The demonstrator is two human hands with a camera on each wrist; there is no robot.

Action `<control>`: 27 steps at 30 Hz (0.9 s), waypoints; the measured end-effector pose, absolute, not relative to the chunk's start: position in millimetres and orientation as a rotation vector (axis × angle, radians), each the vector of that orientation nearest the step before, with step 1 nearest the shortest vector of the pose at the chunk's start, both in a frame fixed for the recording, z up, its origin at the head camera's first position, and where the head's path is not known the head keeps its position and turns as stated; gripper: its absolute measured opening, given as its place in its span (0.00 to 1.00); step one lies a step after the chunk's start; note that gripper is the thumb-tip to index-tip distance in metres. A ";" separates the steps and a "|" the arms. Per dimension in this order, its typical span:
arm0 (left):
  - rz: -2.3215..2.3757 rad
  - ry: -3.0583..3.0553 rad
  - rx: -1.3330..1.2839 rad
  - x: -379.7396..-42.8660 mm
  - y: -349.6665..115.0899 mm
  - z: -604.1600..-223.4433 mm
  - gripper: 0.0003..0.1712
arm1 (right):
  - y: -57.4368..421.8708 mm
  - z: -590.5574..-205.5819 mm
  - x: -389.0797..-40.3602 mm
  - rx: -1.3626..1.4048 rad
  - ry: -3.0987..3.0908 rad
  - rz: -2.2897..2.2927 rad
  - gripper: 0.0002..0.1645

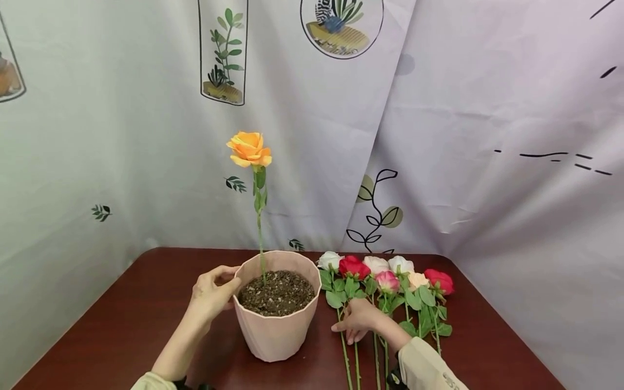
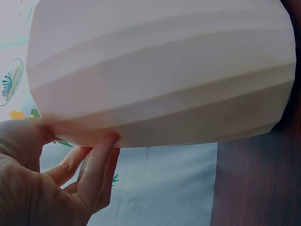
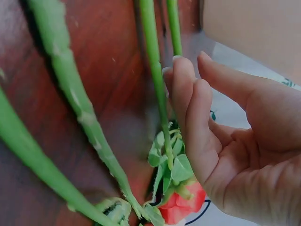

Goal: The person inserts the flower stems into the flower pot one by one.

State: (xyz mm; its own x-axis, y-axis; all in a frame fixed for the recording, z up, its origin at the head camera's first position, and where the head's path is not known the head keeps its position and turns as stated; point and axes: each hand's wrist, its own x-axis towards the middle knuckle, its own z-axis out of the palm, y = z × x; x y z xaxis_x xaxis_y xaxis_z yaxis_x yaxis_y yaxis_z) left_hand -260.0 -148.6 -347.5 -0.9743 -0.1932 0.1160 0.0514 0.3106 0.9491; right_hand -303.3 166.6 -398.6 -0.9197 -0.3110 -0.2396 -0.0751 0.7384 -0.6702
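Note:
My left hand [image 1: 210, 295] pinches the left rim of a pale pink flower pot [image 1: 274, 337], thumb at the rim and fingertips against the outer wall. Dark soil [image 1: 279, 295] fills much of the pot, and an orange-yellow rose [image 1: 249, 150] stands upright in it. To the pot's right, my right hand [image 1: 359, 320] is over the stems of a white rose [image 1: 330, 260] and a red rose [image 1: 354, 267]. In the right wrist view, its fingers lie beside a green stem [image 3: 153, 52], the thumb apart from them; whether they touch the stem is unclear.
Several more roses lie on the right of the dark red table [image 1: 195, 265]: a pink rose [image 1: 387, 281], a peach rose [image 1: 418, 280], another red rose [image 1: 439, 281] and pale ones. A printed cloth [image 1: 302, 135] hangs behind the table.

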 end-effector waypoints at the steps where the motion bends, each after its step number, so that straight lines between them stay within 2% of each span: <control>1: -1.737 -2.368 0.125 -260.3 -147.6 -348.3 0.17 | 166.7 -399.6 -302.2 -0.273 2.610 -0.973 0.18; 7: -1.699 -2.413 0.138 -259.1 -151.9 -350.1 0.19 | 159.1 -408.2 -301.7 -0.329 2.644 -0.974 0.13; 15: -1.694 -2.434 0.092 -265.1 -152.2 -346.4 0.21 | 157.6 -406.1 -303.8 -0.276 2.699 -0.949 0.12; 23: -1.700 -2.430 0.100 -264.9 -154.0 -345.9 0.21 | 157.6 -406.1 -305.0 -0.170 2.622 -1.091 0.25; 27: -1.708 -2.448 0.078 -263.4 -153.7 -346.5 0.21 | 163.0 -407.0 -303.0 -0.169 2.513 -1.234 0.14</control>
